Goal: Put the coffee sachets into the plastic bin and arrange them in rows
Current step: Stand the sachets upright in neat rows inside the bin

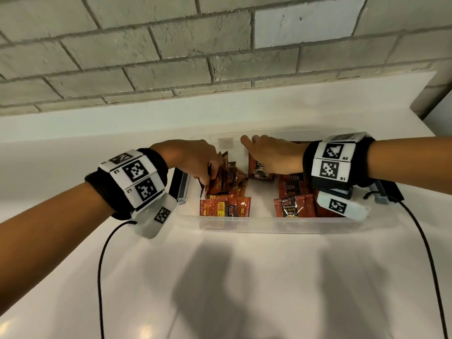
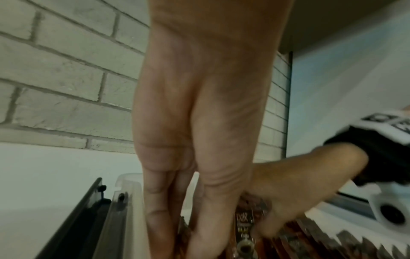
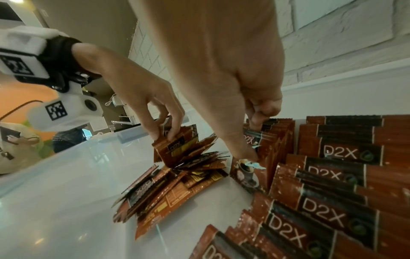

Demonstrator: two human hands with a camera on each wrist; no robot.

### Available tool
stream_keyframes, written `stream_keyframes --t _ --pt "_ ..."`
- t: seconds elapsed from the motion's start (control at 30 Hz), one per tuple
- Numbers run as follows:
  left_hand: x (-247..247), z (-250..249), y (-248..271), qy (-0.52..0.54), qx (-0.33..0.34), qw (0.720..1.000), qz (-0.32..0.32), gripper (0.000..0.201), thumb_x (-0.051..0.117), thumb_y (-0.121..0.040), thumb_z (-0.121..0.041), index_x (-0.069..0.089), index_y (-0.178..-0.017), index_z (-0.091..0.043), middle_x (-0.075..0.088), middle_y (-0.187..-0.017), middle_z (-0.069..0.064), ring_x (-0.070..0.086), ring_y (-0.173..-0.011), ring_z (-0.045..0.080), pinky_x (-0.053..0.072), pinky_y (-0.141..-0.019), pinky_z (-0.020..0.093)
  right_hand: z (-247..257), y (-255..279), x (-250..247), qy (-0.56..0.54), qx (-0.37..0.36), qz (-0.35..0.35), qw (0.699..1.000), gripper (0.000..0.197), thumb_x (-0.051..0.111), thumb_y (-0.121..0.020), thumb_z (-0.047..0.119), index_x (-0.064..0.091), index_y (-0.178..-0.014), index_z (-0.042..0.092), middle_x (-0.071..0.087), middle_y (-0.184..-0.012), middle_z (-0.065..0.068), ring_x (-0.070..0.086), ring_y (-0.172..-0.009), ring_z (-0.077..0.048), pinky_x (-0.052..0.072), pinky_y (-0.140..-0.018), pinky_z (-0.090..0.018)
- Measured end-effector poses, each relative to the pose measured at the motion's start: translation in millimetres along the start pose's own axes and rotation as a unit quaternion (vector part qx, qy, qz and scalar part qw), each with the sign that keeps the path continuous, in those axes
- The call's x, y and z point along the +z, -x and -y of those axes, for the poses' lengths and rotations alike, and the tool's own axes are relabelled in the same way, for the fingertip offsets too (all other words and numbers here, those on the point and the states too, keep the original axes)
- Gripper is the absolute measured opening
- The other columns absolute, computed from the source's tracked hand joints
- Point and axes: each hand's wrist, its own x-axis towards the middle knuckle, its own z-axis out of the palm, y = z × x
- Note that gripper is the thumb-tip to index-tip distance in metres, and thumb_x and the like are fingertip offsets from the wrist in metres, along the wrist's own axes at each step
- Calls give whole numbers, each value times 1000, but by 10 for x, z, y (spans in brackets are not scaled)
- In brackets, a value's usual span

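A clear plastic bin (image 1: 269,227) stands on the white counter and holds red-brown D2X coffee sachets. My left hand (image 1: 210,172) pinches a fanned bundle of sachets (image 3: 177,149) standing at the bin's left side, above a loose heap (image 1: 225,206). My right hand (image 1: 261,165) is at the back middle. Its thumb lies on the face of an upright sachet (image 3: 248,173) and its fingers curl over the top of the stack behind it. Overlapping rows of sachets (image 3: 332,175) fill the bin's right side. The left wrist view shows my left hand (image 2: 195,227) pointing down among sachets.
A grey brick wall (image 1: 171,57) rises close behind the bin. Black clip handles (image 1: 177,179) sit on the bin's two ends. Black cables (image 1: 100,277) hang from both wrists over the white counter (image 1: 232,277) in front of the bin.
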Motion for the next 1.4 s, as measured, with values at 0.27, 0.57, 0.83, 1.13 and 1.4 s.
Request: stream_keyframes --t 0.27,0.57,0.83,1.13,1.4 --pt "-149 160 197 65 5 995 -71 13 69 -82 -19 68 -93 -26 65 -99 -5 56 -90 14 42 -76 22 -25 -1 13 -6 -5 -12 1000 75 65 -78 -7 22 -137 7 43 -111 -14 41 -86 -19 37 -61 -29" --pt "-107 234 308 140 -15 979 -148 13 70 -82 -16 62 -85 -26 65 -91 -7 57 -84 11 41 -66 15 -132 11 64 -25 -17 -47 998 66 68 -80 -3 28 -131 7 43 -100 -8 46 -80 -18 41 -62 -28" --pt "-80 225 384 276 -47 944 -174 17 67 -86 -16 59 -102 -17 66 -92 2 62 -83 16 43 -61 14 -157 130 -153 -150 -16 -39 988 50 73 -80 23 35 -111 13 44 -94 -2 46 -75 -14 34 -56 -21" --pt "-80 -23 360 440 75 887 -119 15 62 -88 -10 68 -100 -5 72 -97 8 68 -86 10 51 -69 14 -142 498 -369 -450 -9 -30 893 37 73 -76 37 55 -106 25 70 -94 -3 68 -79 -17 54 -67 -31" --pt "-84 -65 204 464 46 872 -147 14 61 -88 -5 65 -101 -2 67 -105 24 72 -84 19 57 -71 20 -551 684 -395 -597 25 -66 799 18 47 -93 -2 64 -101 -3 68 -102 -17 69 -98 -14 53 -84 -15"
